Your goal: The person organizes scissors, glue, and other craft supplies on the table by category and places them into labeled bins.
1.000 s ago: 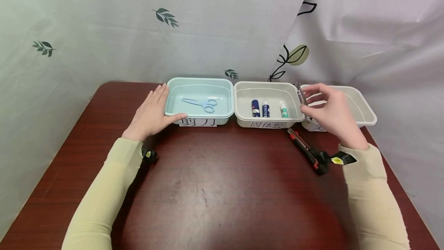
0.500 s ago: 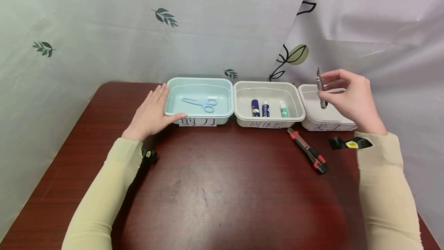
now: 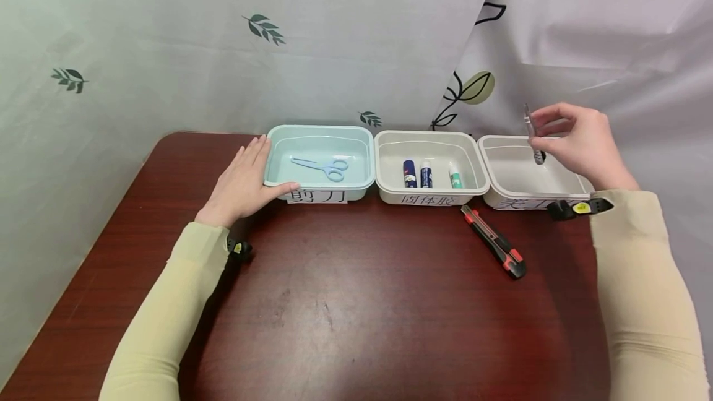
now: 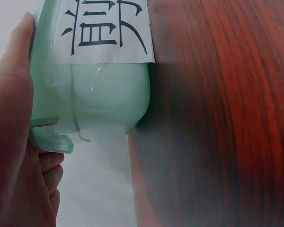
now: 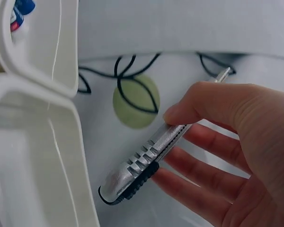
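Note:
My right hand [image 3: 582, 141] pinches a silver utility knife [image 5: 144, 158] between thumb and fingers, above the right-hand beige bin [image 3: 557, 181]. In the right wrist view the knife slants, its black-edged butt end low and its tip beyond my thumb. With fingers straight, my left hand [image 3: 239, 178] rests against the left end of the light blue bin [image 3: 320, 130], thumb along its front rim. Light blue scissors [image 3: 325, 168] lie inside that bin. A black and red utility knife [image 3: 494, 242] lies on the table in front of the beige bins.
The middle beige bin [image 3: 384, 166] holds a dark blue glue stick [image 3: 409, 173], a blue and white one [image 3: 426, 174] and a green and white one [image 3: 455, 176]. Paper labels front the bins. Behind the brown table [image 3: 356, 302] hangs a pale patterned curtain [image 3: 356, 36].
My right hand has carried the silver utility knife rightward and up, from the gap between the beige bins to above the right one. The left hand has stayed in place.

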`<act>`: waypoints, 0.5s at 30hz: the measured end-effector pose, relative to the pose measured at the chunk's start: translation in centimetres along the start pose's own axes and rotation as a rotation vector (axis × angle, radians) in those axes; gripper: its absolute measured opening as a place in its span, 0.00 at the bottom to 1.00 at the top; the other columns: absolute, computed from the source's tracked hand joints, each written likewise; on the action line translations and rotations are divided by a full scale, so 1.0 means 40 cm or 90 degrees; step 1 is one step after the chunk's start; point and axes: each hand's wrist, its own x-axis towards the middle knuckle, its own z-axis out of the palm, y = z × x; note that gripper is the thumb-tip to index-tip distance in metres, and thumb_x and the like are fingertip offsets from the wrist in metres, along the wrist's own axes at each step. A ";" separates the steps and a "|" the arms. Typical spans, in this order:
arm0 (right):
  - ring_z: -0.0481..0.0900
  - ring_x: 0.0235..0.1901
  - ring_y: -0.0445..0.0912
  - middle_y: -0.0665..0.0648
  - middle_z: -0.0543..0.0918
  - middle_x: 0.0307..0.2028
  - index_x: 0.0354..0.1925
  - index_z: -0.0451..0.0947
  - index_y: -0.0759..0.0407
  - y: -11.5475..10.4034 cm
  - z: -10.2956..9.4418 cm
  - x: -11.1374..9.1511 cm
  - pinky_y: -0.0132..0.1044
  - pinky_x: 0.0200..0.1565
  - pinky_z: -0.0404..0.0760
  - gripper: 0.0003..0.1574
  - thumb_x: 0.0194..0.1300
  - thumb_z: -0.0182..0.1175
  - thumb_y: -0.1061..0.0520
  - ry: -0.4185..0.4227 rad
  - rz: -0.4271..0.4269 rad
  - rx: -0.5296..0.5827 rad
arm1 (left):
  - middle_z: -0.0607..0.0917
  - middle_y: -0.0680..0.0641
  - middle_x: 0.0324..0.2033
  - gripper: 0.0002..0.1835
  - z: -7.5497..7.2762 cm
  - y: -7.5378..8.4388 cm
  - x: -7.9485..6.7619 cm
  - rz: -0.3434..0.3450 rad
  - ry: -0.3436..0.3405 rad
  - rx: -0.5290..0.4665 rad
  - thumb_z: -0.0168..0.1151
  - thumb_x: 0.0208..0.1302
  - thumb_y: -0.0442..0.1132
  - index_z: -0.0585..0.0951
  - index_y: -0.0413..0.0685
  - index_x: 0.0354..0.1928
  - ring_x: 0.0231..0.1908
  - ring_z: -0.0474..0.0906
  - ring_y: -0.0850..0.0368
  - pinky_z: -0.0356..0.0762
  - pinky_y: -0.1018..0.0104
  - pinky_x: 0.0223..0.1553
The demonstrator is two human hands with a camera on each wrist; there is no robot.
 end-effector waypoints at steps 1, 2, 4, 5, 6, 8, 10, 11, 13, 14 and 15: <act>0.79 0.32 0.31 0.49 0.83 0.34 0.48 0.80 0.53 0.007 -0.003 0.003 0.21 0.30 0.71 0.22 0.52 0.70 0.57 -0.003 0.003 -0.008 | 0.46 0.40 0.71 0.60 -0.001 0.000 0.000 0.000 0.000 0.000 0.47 0.52 0.77 0.43 0.38 0.72 0.70 0.39 0.48 0.34 0.55 0.68; 0.79 0.32 0.31 0.49 0.83 0.35 0.48 0.80 0.53 0.013 -0.006 0.005 0.21 0.30 0.71 0.23 0.52 0.70 0.56 -0.006 0.007 -0.012 | 0.46 0.40 0.71 0.60 -0.001 0.001 0.000 0.000 0.000 -0.001 0.47 0.52 0.77 0.43 0.38 0.72 0.70 0.39 0.48 0.34 0.55 0.68; 0.79 0.32 0.31 0.48 0.84 0.35 0.48 0.80 0.53 0.026 -0.009 0.006 0.22 0.29 0.71 0.23 0.52 0.70 0.56 -0.014 0.017 -0.014 | 0.45 0.41 0.71 0.60 -0.002 0.002 0.000 0.000 -0.001 -0.002 0.47 0.52 0.77 0.43 0.38 0.72 0.70 0.39 0.48 0.34 0.55 0.68; 0.79 0.32 0.31 0.48 0.84 0.34 0.48 0.80 0.53 0.032 -0.010 0.006 0.22 0.28 0.71 0.22 0.52 0.70 0.56 -0.016 0.025 -0.012 | 0.45 0.41 0.71 0.60 -0.002 0.002 0.000 -0.001 -0.001 -0.003 0.47 0.52 0.77 0.43 0.38 0.72 0.70 0.39 0.48 0.34 0.55 0.68; 0.79 0.32 0.31 0.48 0.84 0.34 0.48 0.80 0.53 0.038 -0.009 0.005 0.22 0.28 0.71 0.22 0.52 0.70 0.56 -0.018 0.032 -0.008 | 0.45 0.41 0.71 0.60 -0.002 0.003 0.000 -0.001 -0.001 -0.002 0.47 0.52 0.77 0.43 0.38 0.72 0.70 0.39 0.49 0.34 0.55 0.68; 0.79 0.32 0.31 0.47 0.84 0.33 0.48 0.80 0.54 0.052 -0.006 0.001 0.22 0.27 0.71 0.22 0.52 0.70 0.56 -0.023 0.041 0.000 | 0.45 0.41 0.71 0.60 -0.001 0.003 0.000 -0.002 -0.001 -0.003 0.46 0.52 0.77 0.43 0.38 0.72 0.70 0.38 0.49 0.34 0.55 0.68; 0.79 0.32 0.30 0.47 0.85 0.33 0.48 0.80 0.55 0.068 0.001 -0.003 0.21 0.27 0.72 0.22 0.52 0.71 0.57 -0.025 0.045 0.007 | 0.45 0.41 0.71 0.60 -0.001 0.003 -0.001 -0.003 -0.002 -0.003 0.46 0.53 0.77 0.43 0.38 0.72 0.70 0.38 0.49 0.33 0.56 0.68; 0.79 0.31 0.30 0.47 0.85 0.33 0.48 0.80 0.56 0.076 0.005 -0.004 0.21 0.28 0.72 0.22 0.52 0.70 0.58 -0.025 0.044 0.008 | 0.45 0.41 0.71 0.60 0.000 0.003 -0.001 -0.004 -0.002 -0.003 0.46 0.53 0.77 0.43 0.38 0.72 0.70 0.38 0.50 0.33 0.56 0.68; 0.79 0.31 0.30 0.48 0.85 0.33 0.47 0.80 0.57 0.095 0.014 -0.008 0.20 0.28 0.73 0.22 0.52 0.70 0.59 -0.025 0.041 0.005 | 0.45 0.41 0.71 0.60 0.000 0.003 -0.002 -0.004 -0.003 -0.004 0.46 0.53 0.77 0.43 0.38 0.72 0.70 0.37 0.50 0.32 0.56 0.68; 0.79 0.31 0.29 0.48 0.85 0.34 0.47 0.80 0.58 0.105 0.018 -0.010 0.20 0.29 0.73 0.22 0.52 0.70 0.59 -0.024 0.041 0.003 | 0.45 0.41 0.71 0.60 -0.001 0.004 -0.003 -0.004 -0.003 -0.005 0.46 0.53 0.77 0.43 0.38 0.72 0.70 0.37 0.50 0.32 0.56 0.68; 0.79 0.30 0.29 0.49 0.85 0.33 0.47 0.80 0.58 0.115 0.022 -0.011 0.20 0.29 0.73 0.22 0.52 0.71 0.59 -0.023 0.041 0.001 | 0.45 0.41 0.71 0.60 -0.001 0.004 -0.003 -0.005 -0.003 -0.006 0.46 0.53 0.77 0.43 0.38 0.72 0.70 0.37 0.50 0.32 0.57 0.68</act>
